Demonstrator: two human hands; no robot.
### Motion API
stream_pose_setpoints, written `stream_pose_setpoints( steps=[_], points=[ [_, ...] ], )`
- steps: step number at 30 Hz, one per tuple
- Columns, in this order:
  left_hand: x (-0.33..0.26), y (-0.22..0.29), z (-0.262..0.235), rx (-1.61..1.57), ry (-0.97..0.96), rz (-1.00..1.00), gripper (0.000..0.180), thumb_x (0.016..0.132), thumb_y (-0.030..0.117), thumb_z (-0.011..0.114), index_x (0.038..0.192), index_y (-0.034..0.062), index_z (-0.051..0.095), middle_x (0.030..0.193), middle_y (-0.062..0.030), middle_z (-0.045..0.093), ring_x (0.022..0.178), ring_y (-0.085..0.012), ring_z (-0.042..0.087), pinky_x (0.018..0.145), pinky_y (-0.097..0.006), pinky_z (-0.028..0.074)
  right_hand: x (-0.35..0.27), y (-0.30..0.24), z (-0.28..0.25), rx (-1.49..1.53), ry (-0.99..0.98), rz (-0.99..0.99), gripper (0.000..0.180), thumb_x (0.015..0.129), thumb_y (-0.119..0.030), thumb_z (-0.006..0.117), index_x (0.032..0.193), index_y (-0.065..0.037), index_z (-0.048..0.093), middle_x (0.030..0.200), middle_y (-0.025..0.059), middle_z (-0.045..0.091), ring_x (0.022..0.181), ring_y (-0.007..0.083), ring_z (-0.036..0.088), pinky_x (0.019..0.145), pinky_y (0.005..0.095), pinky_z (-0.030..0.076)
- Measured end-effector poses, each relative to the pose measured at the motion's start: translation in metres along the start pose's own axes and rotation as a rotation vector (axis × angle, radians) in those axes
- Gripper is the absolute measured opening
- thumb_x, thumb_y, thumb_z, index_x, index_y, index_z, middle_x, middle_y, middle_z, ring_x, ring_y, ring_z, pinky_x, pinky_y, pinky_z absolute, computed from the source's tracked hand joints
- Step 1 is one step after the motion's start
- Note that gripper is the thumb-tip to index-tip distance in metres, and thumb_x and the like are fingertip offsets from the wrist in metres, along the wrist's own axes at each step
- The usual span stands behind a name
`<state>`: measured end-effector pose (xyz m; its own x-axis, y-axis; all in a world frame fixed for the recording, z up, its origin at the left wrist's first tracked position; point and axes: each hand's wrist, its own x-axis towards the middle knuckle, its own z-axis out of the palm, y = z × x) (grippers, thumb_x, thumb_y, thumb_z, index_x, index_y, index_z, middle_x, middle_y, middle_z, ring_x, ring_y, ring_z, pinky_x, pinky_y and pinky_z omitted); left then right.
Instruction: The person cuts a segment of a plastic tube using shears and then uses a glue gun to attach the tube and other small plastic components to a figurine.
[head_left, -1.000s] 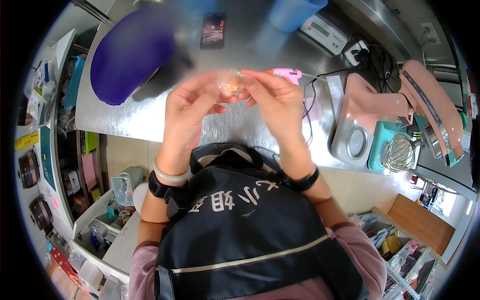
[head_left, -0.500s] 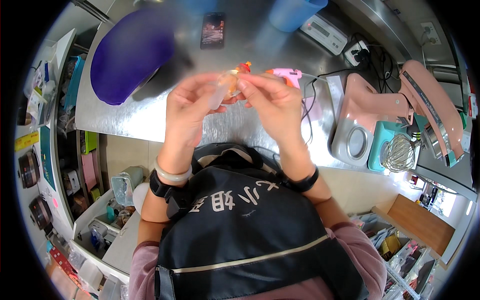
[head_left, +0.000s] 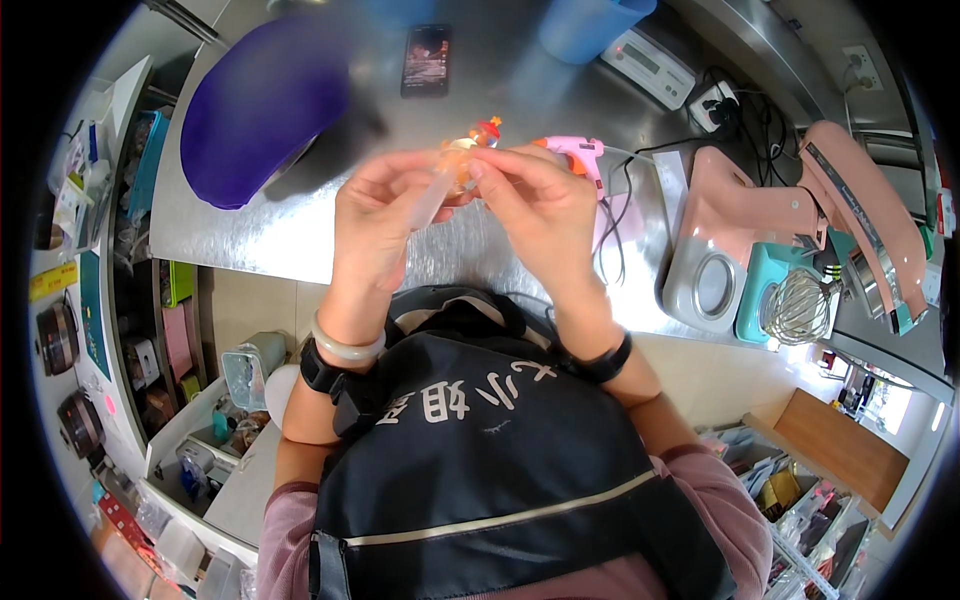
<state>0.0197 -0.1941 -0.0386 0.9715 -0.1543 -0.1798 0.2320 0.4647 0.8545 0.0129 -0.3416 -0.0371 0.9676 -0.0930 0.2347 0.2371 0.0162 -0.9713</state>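
Observation:
My left hand (head_left: pixel 378 218) and my right hand (head_left: pixel 530 205) are raised together above the steel counter (head_left: pixel 250 240). Between their fingertips they pinch a small orange and red ornament (head_left: pixel 470 152) on a pale clear stick (head_left: pixel 435 195). The left fingers grip the stick. The right thumb and forefinger close on the ornament at its top. A pink glue gun (head_left: pixel 575 152) lies on the counter just behind my right hand.
A purple bowl (head_left: pixel 262 105) sits at the back left, a dark phone (head_left: pixel 425 60) and a blue cup (head_left: pixel 590 25) behind. A white scale (head_left: pixel 645 62), a power strip (head_left: pixel 722 100) and a pink stand mixer (head_left: pixel 790 230) with a whisk (head_left: pixel 800 305) fill the right.
Both hands have lifted the ornament a little higher and turned it, so its red top now shows above my fingers. The stick now points down to the left.

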Motion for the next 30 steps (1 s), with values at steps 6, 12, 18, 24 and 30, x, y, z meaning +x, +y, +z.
stream_pose_setpoints(
  steps=[6, 12, 18, 24, 30],
  points=[
    [-0.001, 0.002, 0.004, 0.133, -0.003, -0.039, 0.026, 0.08, 0.004, 0.055, 0.106, 0.0, 0.056, 0.089, -0.012, 0.065, 0.08, -0.0199, 0.064, 0.065, -0.024, 0.049, 0.005, -0.002, -0.007, -0.018, 0.036, 0.16, 0.013, 0.079, -0.003, 0.062, 0.09, 0.003, 0.064, 0.082, 0.007, 0.062, 0.068, 0.0097, 0.06, 0.06, 0.0196, 0.048],
    [0.0, 0.006, 0.001, 0.156, -0.138, -0.081, 0.028, 0.08, 0.003, 0.053, 0.108, -0.0006, 0.056, 0.089, -0.0104, 0.065, 0.081, -0.0168, 0.063, 0.065, -0.024, 0.048, 0.007, 0.0, -0.012, 0.07, 0.112, 0.289, 0.014, 0.078, -0.004, 0.061, 0.087, 0.006, 0.063, 0.074, 0.0072, 0.064, 0.065, 0.0086, 0.06, 0.059, 0.0183, 0.047],
    [-0.002, 0.006, 0.006, 0.241, -0.098, -0.127, 0.023, 0.083, 0.004, 0.053, 0.104, -0.0022, 0.058, 0.089, -0.0099, 0.065, 0.082, -0.015, 0.062, 0.064, -0.023, 0.048, 0.009, 0.001, -0.018, 0.152, 0.152, 0.263, 0.014, 0.078, -0.004, 0.06, 0.088, 0.006, 0.063, 0.073, 0.0073, 0.064, 0.063, 0.008, 0.06, 0.058, 0.0184, 0.048],
    [-0.001, 0.007, 0.006, 0.291, -0.094, -0.105, 0.018, 0.085, 0.009, 0.053, 0.098, -0.0027, 0.06, 0.084, -0.0087, 0.064, 0.076, -0.0129, 0.061, 0.059, -0.022, 0.046, 0.009, 0.0, -0.016, 0.12, 0.164, 0.249, 0.014, 0.078, -0.004, 0.06, 0.087, 0.006, 0.063, 0.072, 0.007, 0.064, 0.063, 0.0079, 0.059, 0.058, 0.0186, 0.047],
    [-0.003, 0.007, 0.007, 0.496, -0.028, 0.068, 0.015, 0.084, 0.01, 0.056, 0.093, -0.0016, 0.062, 0.086, -0.0087, 0.062, 0.072, -0.0112, 0.059, 0.057, -0.019, 0.043, 0.01, -0.002, -0.014, 0.063, 0.158, 0.255, 0.014, 0.077, -0.002, 0.06, 0.088, 0.006, 0.062, 0.074, 0.0071, 0.064, 0.064, 0.0085, 0.058, 0.06, 0.0197, 0.047]
  ],
)
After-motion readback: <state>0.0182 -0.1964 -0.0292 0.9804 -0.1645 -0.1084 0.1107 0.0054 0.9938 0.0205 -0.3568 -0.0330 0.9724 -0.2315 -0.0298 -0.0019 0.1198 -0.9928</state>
